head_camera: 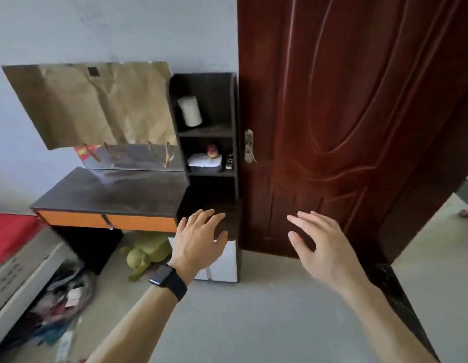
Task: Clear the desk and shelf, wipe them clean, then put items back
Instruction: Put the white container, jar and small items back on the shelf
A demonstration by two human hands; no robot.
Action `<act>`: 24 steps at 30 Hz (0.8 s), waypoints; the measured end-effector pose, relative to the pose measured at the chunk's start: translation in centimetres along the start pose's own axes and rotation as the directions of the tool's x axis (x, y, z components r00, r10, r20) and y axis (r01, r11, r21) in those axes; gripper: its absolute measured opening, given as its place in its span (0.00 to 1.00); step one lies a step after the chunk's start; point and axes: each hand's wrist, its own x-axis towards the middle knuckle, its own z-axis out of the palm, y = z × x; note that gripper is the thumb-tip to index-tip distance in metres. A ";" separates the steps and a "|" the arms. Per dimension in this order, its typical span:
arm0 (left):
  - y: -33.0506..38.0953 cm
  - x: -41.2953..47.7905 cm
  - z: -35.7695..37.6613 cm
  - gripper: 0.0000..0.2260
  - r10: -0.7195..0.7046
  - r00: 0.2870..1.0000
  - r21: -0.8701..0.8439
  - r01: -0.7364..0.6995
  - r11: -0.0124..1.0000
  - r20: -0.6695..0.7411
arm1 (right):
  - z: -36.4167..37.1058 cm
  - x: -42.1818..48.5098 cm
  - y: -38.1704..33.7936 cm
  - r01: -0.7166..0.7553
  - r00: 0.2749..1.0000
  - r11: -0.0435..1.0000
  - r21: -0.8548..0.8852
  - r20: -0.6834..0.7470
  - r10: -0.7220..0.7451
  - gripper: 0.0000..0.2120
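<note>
The head view, looking down, shows the left hand point(198, 239) just below the centre of the frame. It has a dark watch point(165, 280) on the wrist, and its fingers point(194, 218) are spread, relaxed and hold nothing. The hand lies in front of the bottom part of the shelf point(234, 113); I cannot tell whether it touches it. The right hand point(323, 248), to the right of centre, is also loose and holds nothing, with the red-brown door point(358, 113) behind it.

The dark counter point(109, 192) stands left of centre, with bare top and orange drawer fronts point(96, 219). Above it, crumpled brown paper point(96, 100) covers most of a mirror point(138, 158).

The tall, dark shelf touches the counter's right end, with the door on its other side. A white roll point(190, 111) stands in its top compartment. The middle compartment holds a white-topped box point(204, 161) and a small dark item point(229, 162).

A green plush toy point(146, 252) lies on the floor under the counter. Mixed clutter point(62, 297) sits at the lower left.
</note>
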 end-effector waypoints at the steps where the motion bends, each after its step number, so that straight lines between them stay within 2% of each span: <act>1: -2.5 0.7 -0.2 0.23 -0.022 1.000 0.000 0.022 1.000 -0.009 | 1.9 1.4 -1.3 0.009 1.000 1.000 0.015 0.018 -0.009 0.17; 6: -12.7 3.3 -0.8 0.23 -0.087 0.996 0.030 0.086 0.996 0.011 | 9.4 7.1 -6.9 0.025 0.997 0.998 0.057 0.074 -0.029 0.17; 11: -19.1 6.9 -0.6 0.21 -0.142 0.989 0.025 0.141 0.990 0.029 | 14.6 12.1 -9.7 0.052 0.990 0.998 0.039 0.130 -0.057 0.17; 19: -24.4 16.5 3.4 0.22 -0.147 0.984 -0.006 0.148 0.989 0.099 | 23.6 20.9 -7.8 0.007 0.974 1.000 0.027 0.228 -0.013 0.17; 24: -25.8 24.0 6.3 0.22 -0.134 0.974 -0.018 0.139 0.990 0.182 | 29.1 27.5 -5.2 -0.083 0.948 0.992 0.095 0.313 0.049 0.18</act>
